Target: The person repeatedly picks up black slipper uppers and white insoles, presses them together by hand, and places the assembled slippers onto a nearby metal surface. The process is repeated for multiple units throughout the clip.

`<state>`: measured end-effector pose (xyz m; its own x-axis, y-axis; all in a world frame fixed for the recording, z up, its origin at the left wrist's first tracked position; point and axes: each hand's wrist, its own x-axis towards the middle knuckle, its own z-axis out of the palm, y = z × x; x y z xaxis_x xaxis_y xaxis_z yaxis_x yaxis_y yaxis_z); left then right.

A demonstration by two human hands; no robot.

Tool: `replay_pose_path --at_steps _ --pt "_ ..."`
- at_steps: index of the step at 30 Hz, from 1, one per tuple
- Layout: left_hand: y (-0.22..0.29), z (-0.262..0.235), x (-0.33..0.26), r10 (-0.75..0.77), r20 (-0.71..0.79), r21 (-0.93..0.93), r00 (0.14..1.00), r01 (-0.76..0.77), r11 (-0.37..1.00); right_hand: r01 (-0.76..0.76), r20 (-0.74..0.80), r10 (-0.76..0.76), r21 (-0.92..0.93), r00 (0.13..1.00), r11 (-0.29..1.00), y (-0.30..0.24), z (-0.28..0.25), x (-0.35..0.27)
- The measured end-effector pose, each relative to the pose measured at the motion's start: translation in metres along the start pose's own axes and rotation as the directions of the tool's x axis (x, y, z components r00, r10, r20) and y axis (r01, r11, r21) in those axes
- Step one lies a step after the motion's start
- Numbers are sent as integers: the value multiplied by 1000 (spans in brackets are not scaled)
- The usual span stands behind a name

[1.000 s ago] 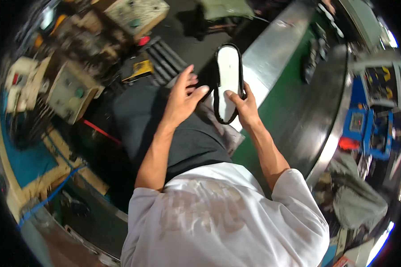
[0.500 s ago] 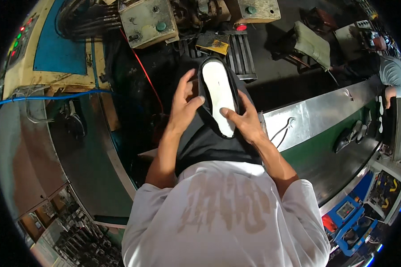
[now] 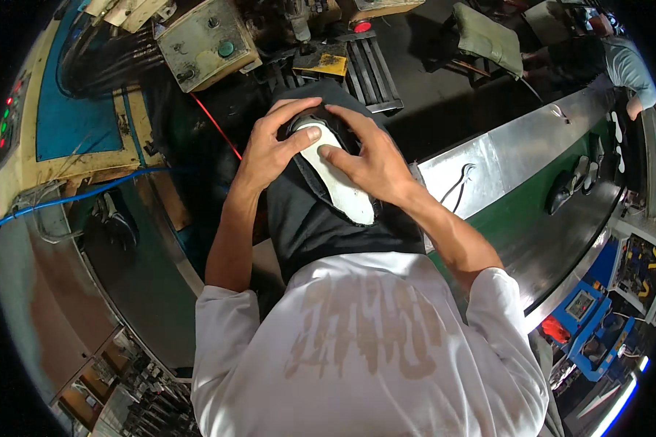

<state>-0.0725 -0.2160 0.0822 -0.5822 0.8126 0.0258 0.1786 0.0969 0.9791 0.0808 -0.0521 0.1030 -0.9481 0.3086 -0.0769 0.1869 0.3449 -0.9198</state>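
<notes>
A black shoe upper lies sole side up over my dark-trousered lap, with a white insole board on its underside. Both hands grip its far, rounded end. My left hand curls around the left edge, its thumb pressing on the white board. From the right, my right hand wraps the other edge, and its thumb also rests on the board. Most of the fingers' undersides are hidden behind the shoe. The shoe's near end points toward my belly, slightly to the right, untouched.
Ahead stands a machine with a grey control box and a yellow-marked pedal. At right a green conveyor belt with a metal edge carries dark shoes. Another belt runs at left. A co-worker is at far right.
Both hands have shifted to the shoe's far end, thumbs now on the white board. The shoe has come lower and left, its far end leaning left. My view has turned slightly.
</notes>
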Motion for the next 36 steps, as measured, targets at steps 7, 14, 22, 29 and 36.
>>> replay_pose_path --at_steps 7,14,22,29,36 --pt "-9 3 1 53 -12 19 999 -52 998 129 -71 -130 -18 989 992 14 16 0" --pt "-43 -8 7 81 121 -291 989 -43 956 -198 334 51 424 941 884 40 -42 17" --pt "-42 1 23 162 218 -446 962 -49 894 -169 433 -21 396 901 903 35 -51 41" --pt "-45 12 25 113 221 -463 969 2 886 -66 405 -34 231 914 971 25 -56 43" --pt "-52 30 30 29 183 -411 983 50 910 -25 230 -3 117 973 993 31 -46 34"
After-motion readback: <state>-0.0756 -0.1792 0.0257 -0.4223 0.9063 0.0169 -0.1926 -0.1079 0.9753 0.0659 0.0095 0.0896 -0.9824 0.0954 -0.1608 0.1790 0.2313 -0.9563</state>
